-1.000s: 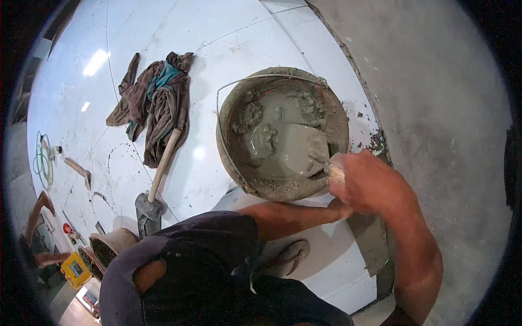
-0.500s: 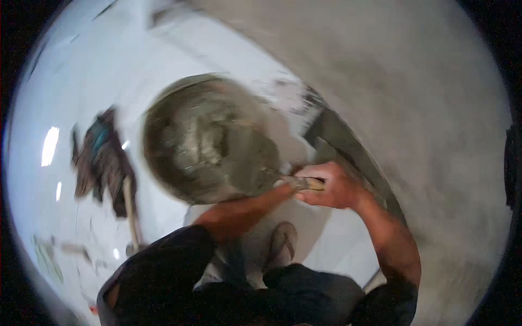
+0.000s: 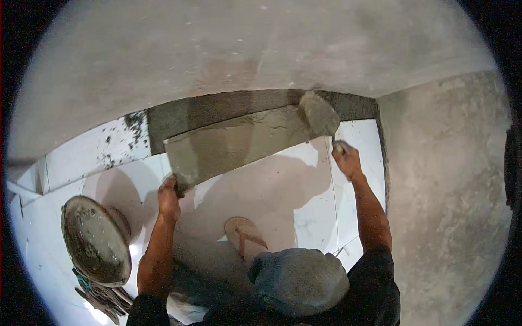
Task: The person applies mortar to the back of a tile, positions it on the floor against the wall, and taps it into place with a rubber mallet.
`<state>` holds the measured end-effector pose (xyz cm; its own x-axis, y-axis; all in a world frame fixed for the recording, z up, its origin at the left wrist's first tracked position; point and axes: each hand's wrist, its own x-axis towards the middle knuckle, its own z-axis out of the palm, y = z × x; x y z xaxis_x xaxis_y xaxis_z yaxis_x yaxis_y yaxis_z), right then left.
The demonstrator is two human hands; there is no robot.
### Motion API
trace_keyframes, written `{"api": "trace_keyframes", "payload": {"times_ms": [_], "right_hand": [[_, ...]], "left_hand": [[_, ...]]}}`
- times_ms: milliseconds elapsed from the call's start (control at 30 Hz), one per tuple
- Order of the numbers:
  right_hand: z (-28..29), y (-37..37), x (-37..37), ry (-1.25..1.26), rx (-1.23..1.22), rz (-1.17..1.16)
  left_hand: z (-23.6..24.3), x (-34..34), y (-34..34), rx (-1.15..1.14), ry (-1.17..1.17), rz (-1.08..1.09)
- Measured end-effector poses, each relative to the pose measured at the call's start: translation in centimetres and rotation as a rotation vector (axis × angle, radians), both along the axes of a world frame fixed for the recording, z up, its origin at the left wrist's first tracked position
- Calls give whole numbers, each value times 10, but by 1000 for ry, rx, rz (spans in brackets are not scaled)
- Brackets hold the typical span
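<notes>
My left hand (image 3: 169, 196) grips the lower left corner of a long tile strip (image 3: 234, 144) whose upward face is coated in wet grey mortar. It is held tilted in front of the wall base. My right hand (image 3: 346, 161) holds the handle of a trowel (image 3: 319, 115), whose mortar-smeared blade rests on the strip's right end. Behind the strip, a dark mortar band (image 3: 217, 111) runs along the bottom of the grey wall.
A round pan of wet mortar (image 3: 95, 240) sits on the white tiled floor (image 3: 283, 190) at my left, with cloth rags (image 3: 100, 296) below it. My sandalled foot (image 3: 246, 234) and bent knee (image 3: 299, 280) are in front. Grey plastered walls (image 3: 446, 190) meet at the right corner.
The view swung from the mortar pan to the wall. My right hand lifted the trowel out of the pan onto the strip, and my left hand now holds the strip.
</notes>
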<state>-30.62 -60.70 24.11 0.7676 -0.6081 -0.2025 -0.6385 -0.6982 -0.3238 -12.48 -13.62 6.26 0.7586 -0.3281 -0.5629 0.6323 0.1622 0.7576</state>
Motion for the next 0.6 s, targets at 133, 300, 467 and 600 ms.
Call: {"api": "trace_keyframes", "payload": {"times_ms": [133,300,467,600], "right_hand": [[-44,-53,8,-34,-433,228],[-56,-72,4,260,-502,-11],[-63,-78,-1,263,-647,12],[-65,-79,-6,240,-535,-79]], "left_hand": [[14,2,8,122,33,-36],[23,10,-9,4,49,22],[13,9,-6,93,44,34],[25,6,-16,97,32,30]]}}
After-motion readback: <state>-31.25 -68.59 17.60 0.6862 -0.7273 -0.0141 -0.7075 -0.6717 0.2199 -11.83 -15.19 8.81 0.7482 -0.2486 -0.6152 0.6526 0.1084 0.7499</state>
